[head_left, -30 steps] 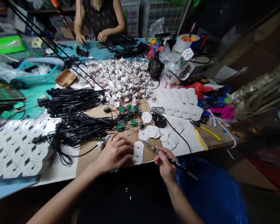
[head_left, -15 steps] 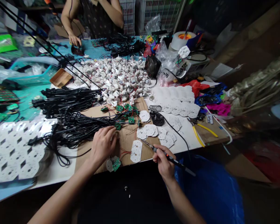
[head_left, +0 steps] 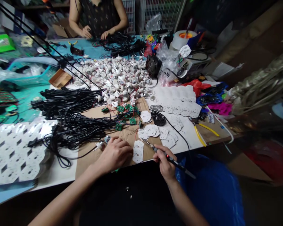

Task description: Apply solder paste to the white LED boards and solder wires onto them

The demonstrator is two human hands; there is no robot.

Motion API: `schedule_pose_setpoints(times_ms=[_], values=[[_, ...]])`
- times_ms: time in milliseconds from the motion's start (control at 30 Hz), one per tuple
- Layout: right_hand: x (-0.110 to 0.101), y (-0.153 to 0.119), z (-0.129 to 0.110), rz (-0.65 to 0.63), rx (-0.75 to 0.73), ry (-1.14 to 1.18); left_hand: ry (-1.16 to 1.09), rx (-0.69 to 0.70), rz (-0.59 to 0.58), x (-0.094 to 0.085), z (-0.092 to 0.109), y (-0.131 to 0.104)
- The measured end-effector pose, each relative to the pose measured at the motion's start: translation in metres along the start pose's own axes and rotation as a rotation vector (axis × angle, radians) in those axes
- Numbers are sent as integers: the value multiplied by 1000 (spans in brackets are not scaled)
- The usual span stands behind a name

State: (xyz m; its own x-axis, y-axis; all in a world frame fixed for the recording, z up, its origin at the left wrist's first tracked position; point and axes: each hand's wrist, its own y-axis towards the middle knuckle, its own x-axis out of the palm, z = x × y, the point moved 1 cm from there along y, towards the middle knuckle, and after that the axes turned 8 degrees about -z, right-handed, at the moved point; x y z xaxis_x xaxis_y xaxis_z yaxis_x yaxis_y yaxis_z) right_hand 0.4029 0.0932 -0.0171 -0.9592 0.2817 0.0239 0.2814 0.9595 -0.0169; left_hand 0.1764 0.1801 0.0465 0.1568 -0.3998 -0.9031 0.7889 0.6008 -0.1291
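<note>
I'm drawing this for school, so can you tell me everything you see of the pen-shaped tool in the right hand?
It looks like a soldering iron, shaped like a fat pen. Its thin, metal-looking tip points away from the person, near the far edge of a white board; I can't tell whether they touch. The handle is grey and dark, with a glowing red light and a paler, tapered back end. The right hand grips it slantwise, like a pencil.

Bare cardboard [head_left: 125, 134] leaves a gap near frame centre; cables [head_left: 85, 128] block toward frame left, plates [head_left: 152, 130] and iron [head_left: 171, 159] toward lower right.
</note>
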Motion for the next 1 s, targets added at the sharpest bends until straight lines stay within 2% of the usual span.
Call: schedule_pose_setpoints(times_ms=[67, 133, 200, 333, 433, 567, 667, 833, 933, 1000], values=[[0, 1, -3, -32, -60, -99, -57, 55, -47, -1, 4, -1], [1, 2, -5, -77, -191, -222, -102, 76, -63, -5, 2, -3], [3, 3, -5, -141, -363, -359, -149, 50, -14, -12, -8, -4], [8, 8, -3, -294, -609, -634, -135, -234, 255, -28, -45, -5], [14, 14, -2, -379, -714, -746, 18, -374, 292, -29, -62, -4], [24, 24, -1, -430, -796, -830, 171, -400, 270, -17, -62, -4], [28, 30, 1, -421, -817, -859, 227, -421, 263, -11, -57, -3], [31, 31, 0, -387, -867, -802, 253, -421, 222, -12, -57, 1], [37, 28, -2, -443, -882, -843, 263, -397, 230, -14, -61, 5], [43, 30, -1, -494, -829, -954, 251, -384, 255, -15, -67, 7]])
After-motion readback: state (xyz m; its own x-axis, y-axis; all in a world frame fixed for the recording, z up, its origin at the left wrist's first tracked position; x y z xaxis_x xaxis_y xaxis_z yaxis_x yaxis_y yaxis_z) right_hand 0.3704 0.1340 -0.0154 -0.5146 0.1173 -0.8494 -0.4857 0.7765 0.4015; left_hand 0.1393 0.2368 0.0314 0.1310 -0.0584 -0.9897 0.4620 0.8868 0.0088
